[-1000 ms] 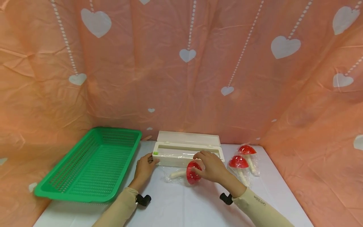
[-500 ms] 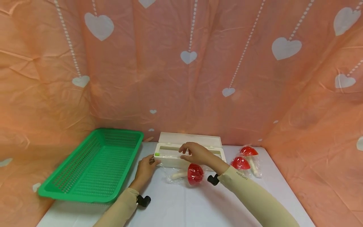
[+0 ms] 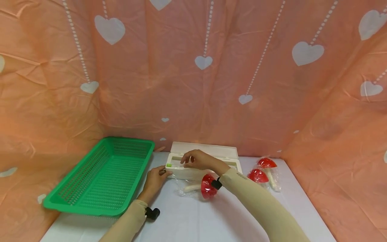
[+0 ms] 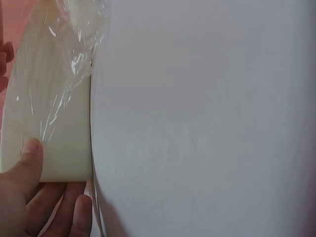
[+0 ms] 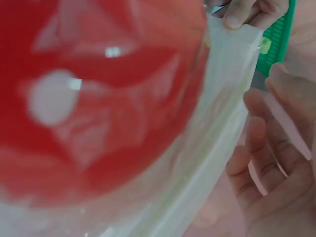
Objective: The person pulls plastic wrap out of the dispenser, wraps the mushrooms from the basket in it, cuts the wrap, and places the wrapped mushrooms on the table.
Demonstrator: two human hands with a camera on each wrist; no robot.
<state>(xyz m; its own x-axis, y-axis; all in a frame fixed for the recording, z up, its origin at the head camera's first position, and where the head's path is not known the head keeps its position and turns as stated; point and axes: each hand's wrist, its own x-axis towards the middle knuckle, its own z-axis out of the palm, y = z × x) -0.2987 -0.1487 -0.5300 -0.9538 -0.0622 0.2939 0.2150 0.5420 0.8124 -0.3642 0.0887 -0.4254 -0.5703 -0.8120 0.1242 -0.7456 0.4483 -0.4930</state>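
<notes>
A long white cling film dispenser lies across the table with its lid tipped back. My left hand grips its left end, the thumb on the front face and fingers around the end. Over the dispenser's top, near the small green cutter slide, hovers my right hand; its fingers are loosely bent with nothing between them. In front lies a red-capped toy mushroom with a white stem, wrapped in clear film. Film also hangs over the dispenser's front in the left wrist view.
Two more film-wrapped mushrooms lie to the right on the white table. A green slotted basket stands at the left. A pink curtain with white hearts encloses the back and sides.
My right hand has left the front mushroom's cap and moved up and left over the dispenser to near the green slide. My left hand keeps its grip on the dispenser's end.
</notes>
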